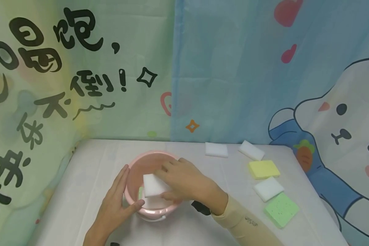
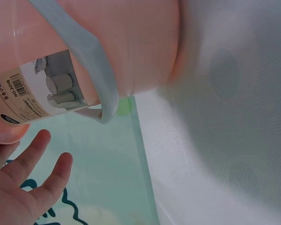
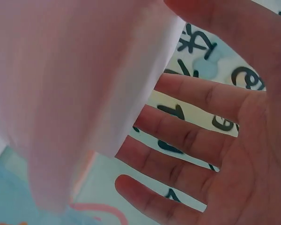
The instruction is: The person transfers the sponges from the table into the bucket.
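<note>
A pink bucket (image 1: 150, 213) stands on the table, its grey-white handle (image 2: 93, 56) hanging down at the side. My left hand (image 1: 113, 201) rests against the bucket's left side, thumb at the near rim, with fingers spread fairly straight in the left wrist view. Over the bucket's mouth, my right hand (image 1: 182, 179) pinches a white sponge (image 1: 155, 185) between thumb and fingers. The right wrist view shows the white sponge (image 3: 136, 89) at the fingertips. Inside the bucket lie another white sponge (image 1: 158, 203) and a green sponge (image 1: 140, 193), both partly hidden.
To the right on the table (image 1: 221, 184) lie white sponges (image 1: 216, 150) (image 1: 251, 150) (image 1: 269, 189), a yellow sponge (image 1: 263, 169) and a green sponge (image 1: 281, 210). Printed curtains (image 1: 221, 75) hang behind and at the left.
</note>
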